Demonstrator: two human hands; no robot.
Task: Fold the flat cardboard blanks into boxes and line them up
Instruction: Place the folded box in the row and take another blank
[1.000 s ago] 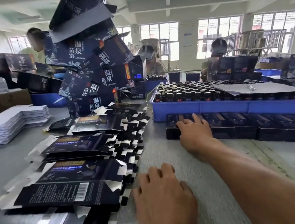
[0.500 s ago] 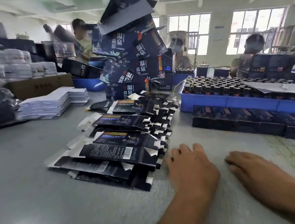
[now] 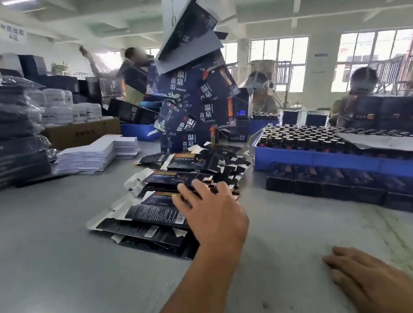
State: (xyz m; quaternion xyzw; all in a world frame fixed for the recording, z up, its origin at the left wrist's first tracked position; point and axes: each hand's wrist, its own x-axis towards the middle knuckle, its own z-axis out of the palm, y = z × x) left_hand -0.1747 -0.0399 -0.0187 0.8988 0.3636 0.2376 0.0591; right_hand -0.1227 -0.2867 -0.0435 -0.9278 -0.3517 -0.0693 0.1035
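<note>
Item: flat blanks (image 3: 160,214), fanned heap, mid-worktop (image 3: 40,268), unfolded; most of the work is left, I judge. Folded boxes (image 3: 356,185), one row along the blue crate (image 3: 338,158) at the worktop's right edge. My left hand (image 3: 214,215), fingers spread and straight, over the heap's near right edge, contact unclear. My right hand (image 3: 364,274) flat on the worktop's near right, fingers together, holding nothing.

Daylight is pouring in through the windows (image 3: 372,55) at the back right, blowing them out to near white, while a ceiling light (image 3: 19,0) is glowing at top left. The grey table (image 3: 42,281) is catching a soft sheen at lower left. Motion blur is smearing the whole view, and wide-angle distortion is bending the edges
</note>
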